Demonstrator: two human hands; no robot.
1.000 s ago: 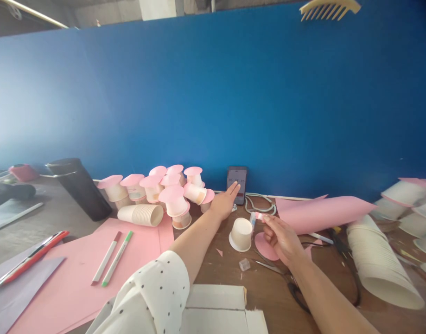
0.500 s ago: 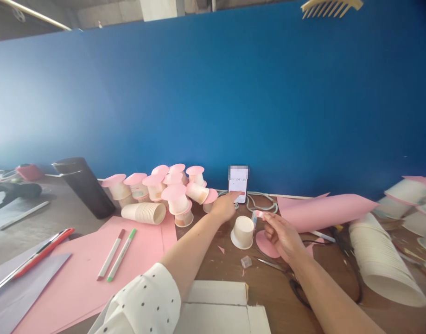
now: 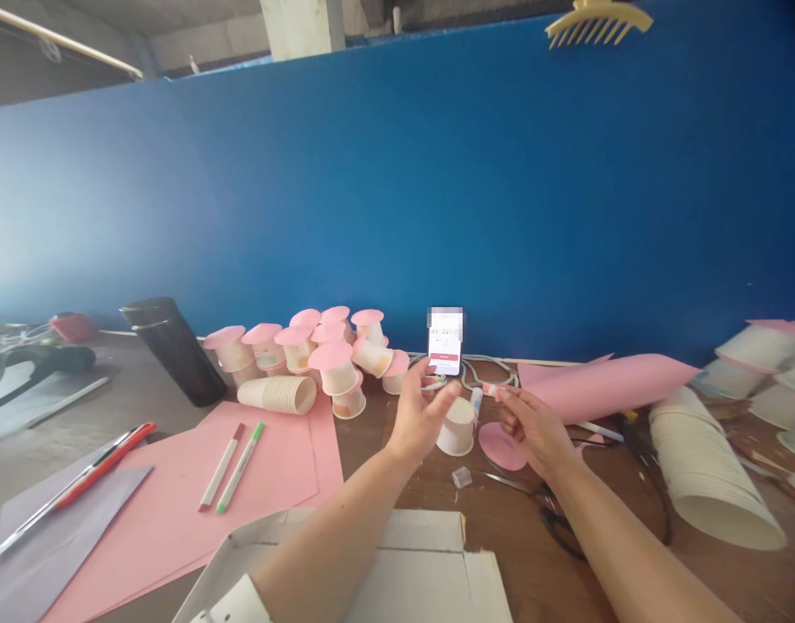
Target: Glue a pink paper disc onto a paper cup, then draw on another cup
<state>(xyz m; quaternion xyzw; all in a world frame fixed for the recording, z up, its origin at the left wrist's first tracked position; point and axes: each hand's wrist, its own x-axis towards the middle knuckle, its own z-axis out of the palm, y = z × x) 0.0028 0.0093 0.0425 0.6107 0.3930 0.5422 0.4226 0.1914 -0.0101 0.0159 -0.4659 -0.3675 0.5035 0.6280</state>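
Nearest me, a flattened white cardboard box (image 3: 410, 562) lies this side of the upturned paper cup (image 3: 455, 427), with a strip of bare wood between the two, the one open lane on the bench. On that strip, just in front of the cup, sits a clear plastic cap (image 3: 460, 477). Scissors (image 3: 540, 510) lie in front of the cup to its right.

My left hand (image 3: 423, 415) has come back from the phone (image 3: 445, 340), which it was tapping half a second ago. It now hangs just left of the cup, fingers spread and empty; I cannot tell whether it touches the cup wall. My right hand (image 3: 533, 433) has held its place, right of the cup, pinched on a small glue tube (image 3: 480, 400) whose tip stands beside the cup's upturned base. Both hands now flank the cup.

A pink paper disc (image 3: 501, 448) lies flat against the cup's right side. Further right, a long stack of cups (image 3: 708, 476) crowds that flank. Left of the cup, a pink sheet (image 3: 176, 493) carries two pens (image 3: 232, 454).

Beyond the cup, the lit phone leans on the blue partition (image 3: 397, 199), with pink-topped cups (image 3: 325, 355) heaped to its left.
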